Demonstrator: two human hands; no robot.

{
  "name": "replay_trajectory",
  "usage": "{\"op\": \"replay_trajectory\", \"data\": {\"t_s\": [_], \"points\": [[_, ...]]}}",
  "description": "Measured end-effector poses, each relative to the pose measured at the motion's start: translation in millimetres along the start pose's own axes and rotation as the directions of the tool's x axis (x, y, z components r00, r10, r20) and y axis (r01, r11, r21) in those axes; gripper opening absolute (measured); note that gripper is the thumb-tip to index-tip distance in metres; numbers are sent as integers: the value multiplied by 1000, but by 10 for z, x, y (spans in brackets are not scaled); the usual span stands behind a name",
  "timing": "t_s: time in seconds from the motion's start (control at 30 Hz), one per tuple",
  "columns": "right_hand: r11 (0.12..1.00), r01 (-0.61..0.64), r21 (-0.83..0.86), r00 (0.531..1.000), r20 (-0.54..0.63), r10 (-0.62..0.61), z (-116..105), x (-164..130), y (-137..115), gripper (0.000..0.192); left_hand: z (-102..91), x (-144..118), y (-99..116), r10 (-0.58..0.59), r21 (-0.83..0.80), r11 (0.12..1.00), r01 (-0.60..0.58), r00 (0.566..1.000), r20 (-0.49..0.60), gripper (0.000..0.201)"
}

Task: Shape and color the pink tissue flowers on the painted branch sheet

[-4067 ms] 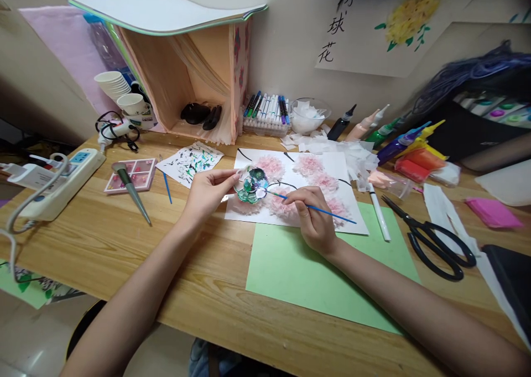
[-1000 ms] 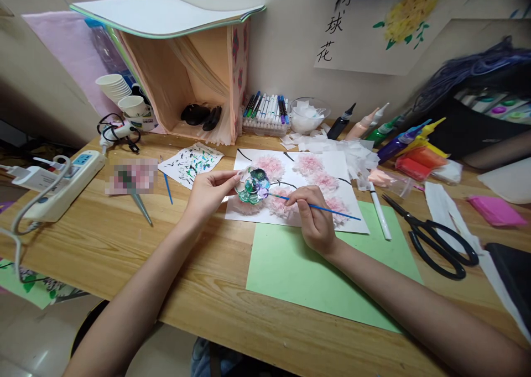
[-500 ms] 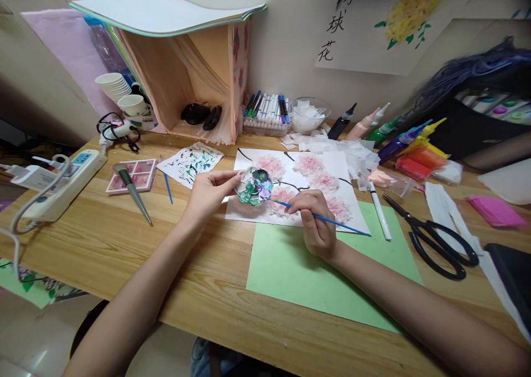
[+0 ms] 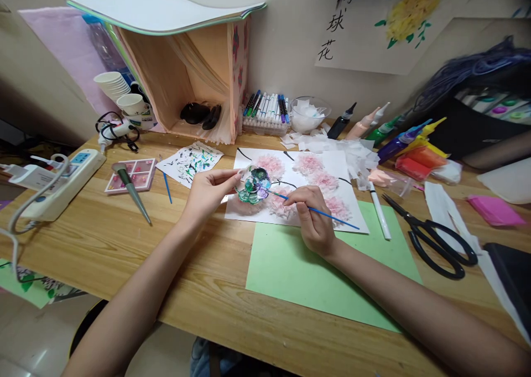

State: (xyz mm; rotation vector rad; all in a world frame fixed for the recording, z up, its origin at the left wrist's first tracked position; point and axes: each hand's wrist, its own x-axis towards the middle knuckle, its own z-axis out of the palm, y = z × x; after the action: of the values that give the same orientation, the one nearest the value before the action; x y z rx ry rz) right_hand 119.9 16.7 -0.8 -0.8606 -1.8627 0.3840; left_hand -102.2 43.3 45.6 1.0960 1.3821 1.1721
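My left hand (image 4: 205, 190) pinches the edge of a small clear paint palette (image 4: 254, 186) smeared with green, blue and purple paint, held just above a white sheet (image 4: 340, 166) with pink tissue flowers and black stems. My right hand (image 4: 312, 220) grips a thin blue paintbrush (image 4: 332, 215) like a pen. Its tip reaches into the palette's right side. A light green paper (image 4: 290, 272) lies under my right wrist.
Black scissors (image 4: 435, 237) and a white pen (image 4: 379, 214) lie right of the sheet. Paint bottles (image 4: 394, 139), a marker rack (image 4: 267, 111) and a bowl of tissue (image 4: 307, 115) line the wall. A power strip (image 4: 58, 183), a pink palette box (image 4: 133, 173) and another brush (image 4: 166, 184) sit left.
My right hand drew back toward me half a second ago, then returned, so the brush tip is at the palette again. My left hand holds the palette in the same place.
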Motion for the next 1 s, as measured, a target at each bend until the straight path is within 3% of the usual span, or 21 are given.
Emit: {"op": "replay_trajectory", "data": {"t_s": [0.3, 0.53, 0.73, 0.87, 1.0], "points": [[999, 35, 4, 999, 28, -35, 4, 3, 0, 22, -3, -8, 4, 18, 2, 1000, -18, 1000, -11, 41], [992, 123, -13, 982, 146, -120, 33, 161, -140, 17, -83, -44, 77, 192, 201, 963, -178, 980, -54, 32], [980, 196, 48, 926, 319, -201, 215, 394, -286, 15, -488, 1, 139, 215, 339, 924, -174, 973, -86, 31], [969, 222, 105, 889, 386, -245, 422, 431, -343, 15, -819, -10, 17, 118, 281, 955, -88, 989, -88, 34], [964, 237, 120, 857, 443, -265, 593, 399, -398, 16, -979, -37, -142, 58, 300, 953, -45, 998, -35, 33]]}}
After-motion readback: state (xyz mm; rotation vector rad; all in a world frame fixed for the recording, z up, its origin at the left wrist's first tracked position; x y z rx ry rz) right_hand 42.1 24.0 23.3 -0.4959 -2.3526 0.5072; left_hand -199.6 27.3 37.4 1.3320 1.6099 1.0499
